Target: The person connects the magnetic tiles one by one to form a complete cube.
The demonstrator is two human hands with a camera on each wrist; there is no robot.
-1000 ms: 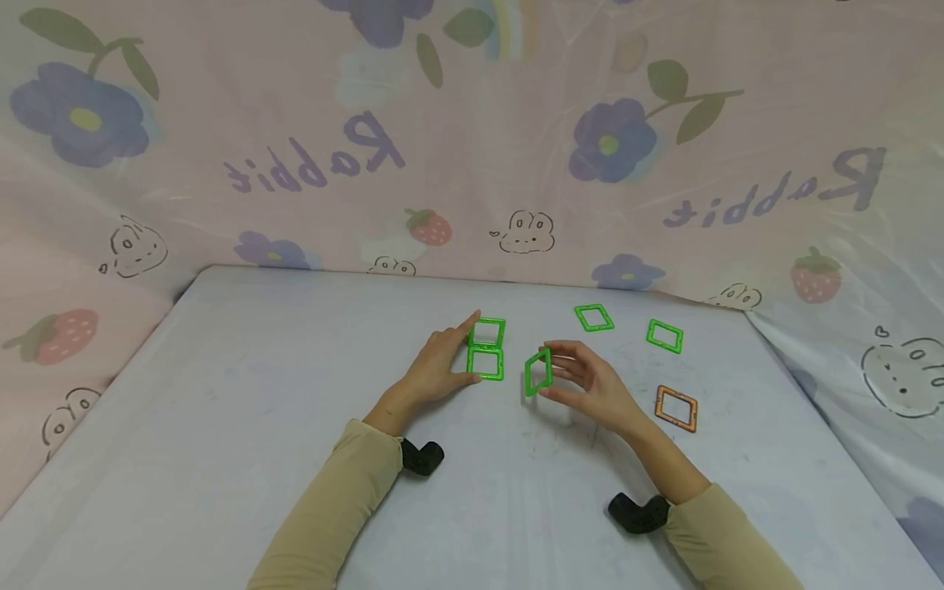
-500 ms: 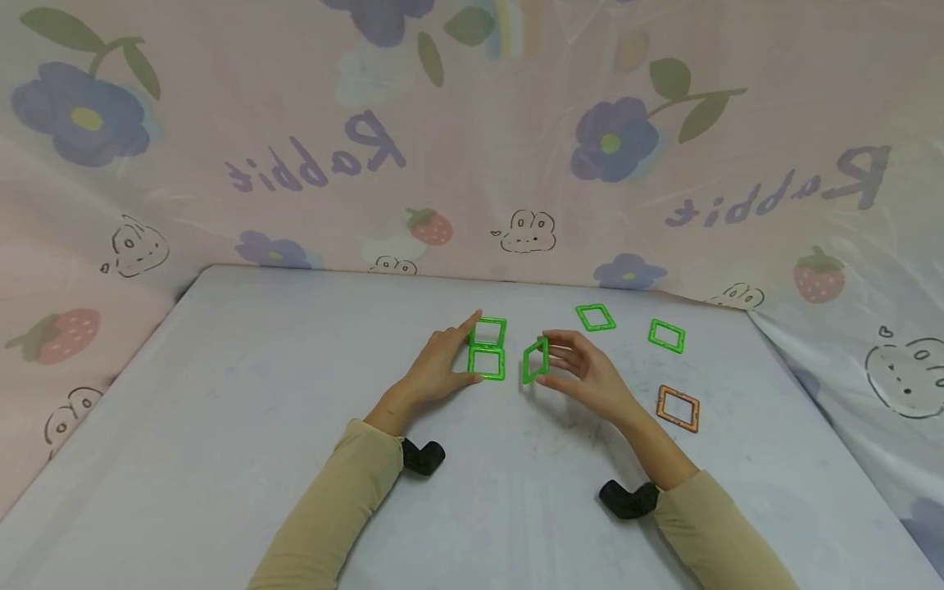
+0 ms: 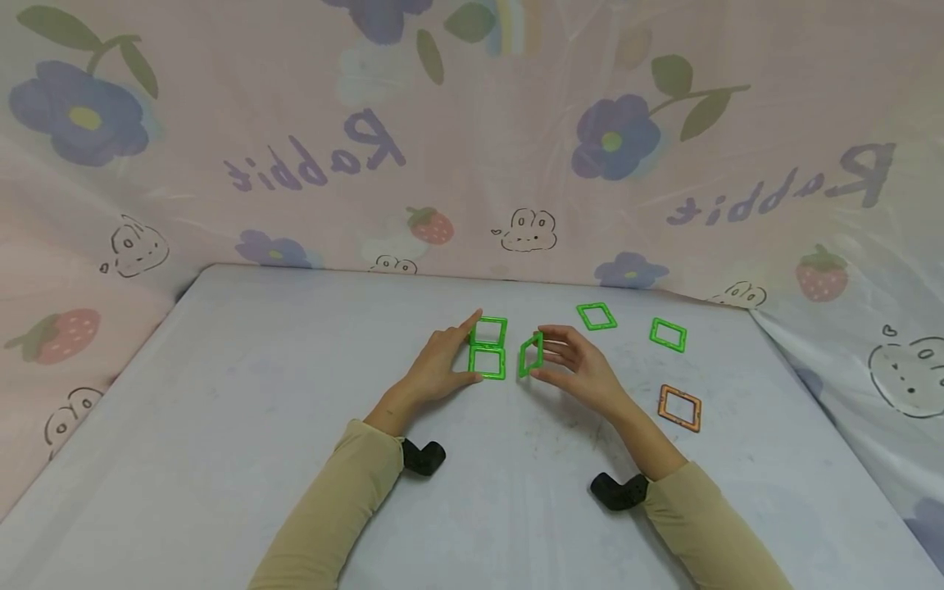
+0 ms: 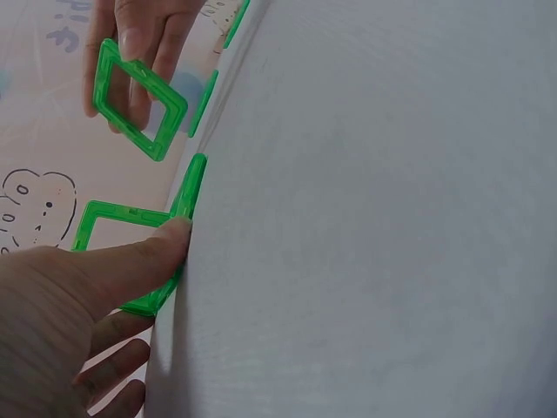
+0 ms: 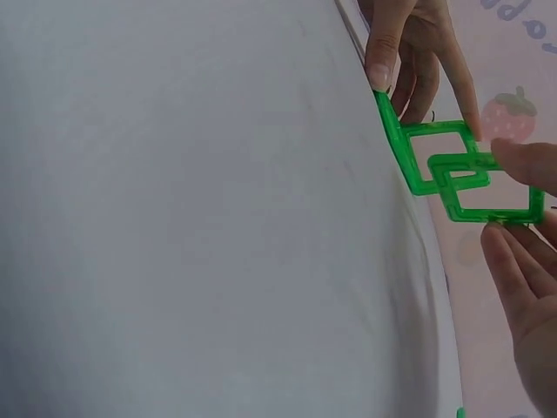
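Observation:
My left hand (image 3: 435,365) holds two joined green square magnetic tiles near the middle of the table. The nearer tile (image 3: 487,376) lies flat. Behind it, the other tile (image 4: 130,210) stands upright along the shared edge. My thumb touches the flat tile's near corner, and a forefinger reaches the upright tile's left side. To their right, my right hand (image 3: 586,373) pinches a third green square tile (image 3: 523,358) between thumb and fingers. This tile is tilted upright and apart from the pair. In the right wrist view the held tile (image 5: 496,215) overlaps the upright one by line of sight.
Two loose green tiles lie flat at the back right, one farther back (image 3: 592,306) and one farther right (image 3: 665,345). An orange square tile (image 3: 678,423) lies nearer. A printed curtain (image 3: 472,164) borders the white table (image 3: 258,410). Black devices sit at both wrists.
My right hand has moved left and slightly away from me, bringing its green tile closer to the joined pair. My left hand and the pair have stayed in place.

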